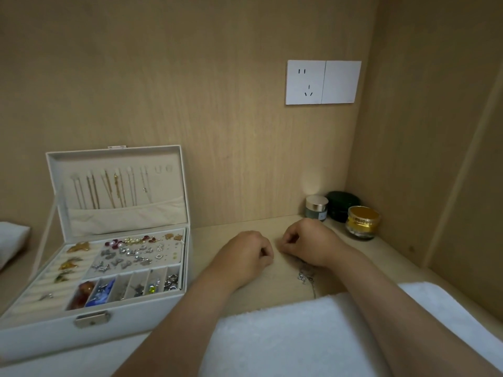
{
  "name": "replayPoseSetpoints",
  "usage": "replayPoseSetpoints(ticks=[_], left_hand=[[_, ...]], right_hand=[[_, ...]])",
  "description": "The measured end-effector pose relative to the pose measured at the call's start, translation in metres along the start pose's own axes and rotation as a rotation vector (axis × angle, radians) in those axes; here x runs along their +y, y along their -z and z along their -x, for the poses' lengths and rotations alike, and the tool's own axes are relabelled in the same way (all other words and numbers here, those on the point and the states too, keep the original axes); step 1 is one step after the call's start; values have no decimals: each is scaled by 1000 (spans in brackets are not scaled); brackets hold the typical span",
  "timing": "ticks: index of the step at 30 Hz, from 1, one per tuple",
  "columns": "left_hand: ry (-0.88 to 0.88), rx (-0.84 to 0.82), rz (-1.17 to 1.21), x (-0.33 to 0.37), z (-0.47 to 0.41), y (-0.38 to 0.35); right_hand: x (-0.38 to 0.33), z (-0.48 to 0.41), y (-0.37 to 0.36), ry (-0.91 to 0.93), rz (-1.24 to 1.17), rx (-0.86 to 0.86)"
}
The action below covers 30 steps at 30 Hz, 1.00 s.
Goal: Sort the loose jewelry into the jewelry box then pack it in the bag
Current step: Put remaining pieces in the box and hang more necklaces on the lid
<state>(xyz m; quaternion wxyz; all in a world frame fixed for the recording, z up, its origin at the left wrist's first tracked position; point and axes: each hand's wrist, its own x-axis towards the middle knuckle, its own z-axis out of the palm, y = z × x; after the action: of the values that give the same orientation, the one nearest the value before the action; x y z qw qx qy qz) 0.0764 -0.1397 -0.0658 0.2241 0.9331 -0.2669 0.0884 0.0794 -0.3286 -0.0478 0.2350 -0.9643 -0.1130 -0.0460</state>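
Observation:
A white jewelry box [130, 312] stands open at the left, with thin chains hanging in its raised lid [117, 159] and earrings, beads and charms in its tray compartments. A silver chain [304, 276] lies on the wooden shelf [206, 240] under my right wrist and trails down to the white towel. My right hand [307, 244] is curled, its fingertips pinched together over the chain's upper end. Just left of it, my left hand [245, 254] rests on the shelf with fingers curled in. Nothing shows inside it.
Three small jars stand in the back right corner: a silver-lidded one [316, 207], a dark green one [341, 204] and a gold-lidded one [362, 221]. A white towel [285, 338] covers the near edge. Another white cloth [12, 239] lies at the far left. A wall socket [322, 82] sits above.

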Motion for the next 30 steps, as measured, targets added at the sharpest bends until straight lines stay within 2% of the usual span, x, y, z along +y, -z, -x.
replayPoseSetpoints(ticks=[5, 11, 17, 22, 30], left_hand=[[81, 67, 35, 0, 2, 8], [102, 156, -85, 3, 9, 36], [182, 207, 102, -18, 32, 74], [259, 248, 196, -42, 49, 103], [287, 332, 257, -79, 79, 130]], right_hand=[[-11, 4, 0, 1, -89, 70], [-35, 7, -3, 63, -303, 110], [-74, 0, -3, 151, -417, 125], [-116, -16, -11, 247, -354, 162], [-175, -36, -31, 416, -281, 205]])
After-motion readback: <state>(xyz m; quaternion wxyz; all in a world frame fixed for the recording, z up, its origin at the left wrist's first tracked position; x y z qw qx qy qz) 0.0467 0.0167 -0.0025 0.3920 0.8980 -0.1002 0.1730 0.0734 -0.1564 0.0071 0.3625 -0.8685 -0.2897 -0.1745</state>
